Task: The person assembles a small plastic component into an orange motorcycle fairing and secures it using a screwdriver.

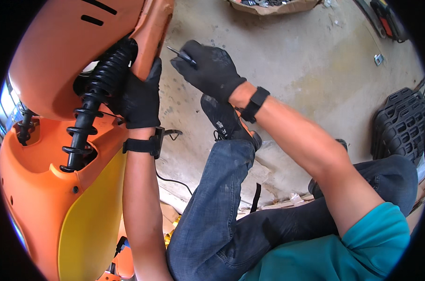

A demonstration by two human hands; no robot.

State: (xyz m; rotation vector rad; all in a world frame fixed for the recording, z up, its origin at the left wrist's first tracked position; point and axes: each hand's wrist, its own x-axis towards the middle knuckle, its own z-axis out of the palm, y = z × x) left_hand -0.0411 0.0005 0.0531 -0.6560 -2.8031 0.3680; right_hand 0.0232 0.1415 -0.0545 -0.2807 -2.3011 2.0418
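My left hand (139, 96), in a black glove, is wrapped round the lower end of an orange body part (149, 40). Its thumb rests along the edge, while the other fingers are hidden behind a black coil-spring shock absorber (93, 100). In the air just right of that part, my gloved right hand (210, 68) is closed on a small screwdriver (188, 58) with a dark handle. Its thin metal tip points left toward the orange edge, apart from it. A large orange cover (76, 51) rises above the shock absorber.
Below stands an orange and yellow body (93, 215) with a second shock absorber (26, 126). My shoe (221, 117) is on the concrete floor (297, 70). A box of metal parts (273, 5) lies far off; black plastic grids (400, 124) stand right. A cable (172, 180) runs near my left wrist.
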